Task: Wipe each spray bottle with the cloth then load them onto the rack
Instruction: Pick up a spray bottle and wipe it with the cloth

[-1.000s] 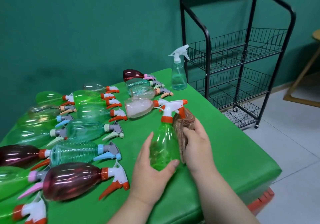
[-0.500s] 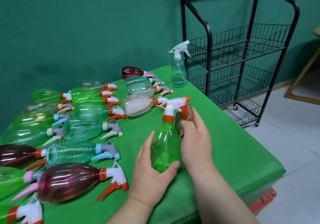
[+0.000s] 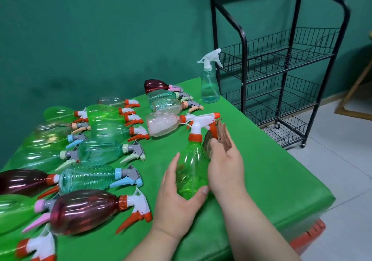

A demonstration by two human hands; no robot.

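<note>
— Green bottle (image 3: pixel 192 172) is up on end near the table's (image 3: pixel 271 180) front right corner. left hand (image 3: pixel 177 196) is wrapped round its lower body, thumb across the front. right hand (image 3: pixel 225 168) is pinching the folded brown cloth (image 3: pixel 221 135) against its shoulder, just under the trigger. what would you worry about?

— slick plastic mostly. if the rubbing pushes sideways harder than that low grip holds, i'd guess it twists or pops out, and it's close enough to the edge to end up on the floor. cloth could snag on the orange trigger too. and the other bottles (image 3: pixel 104 152) lying across the left side look round enough to roll if an arm bumps them

— and the rack (image 3: pixel 281 75)?

— on the floor just past the right edge. it has wheels, so a hard shove while loading might scoot it. its top is partly cut off

— anything else unclear?

— can't tell if the base touches the table or hangs just above it. right fingers are hidden behind the cloth. bottles at the left edge run out of frame and they're blurry, and no idea if any hold liquid
</note>
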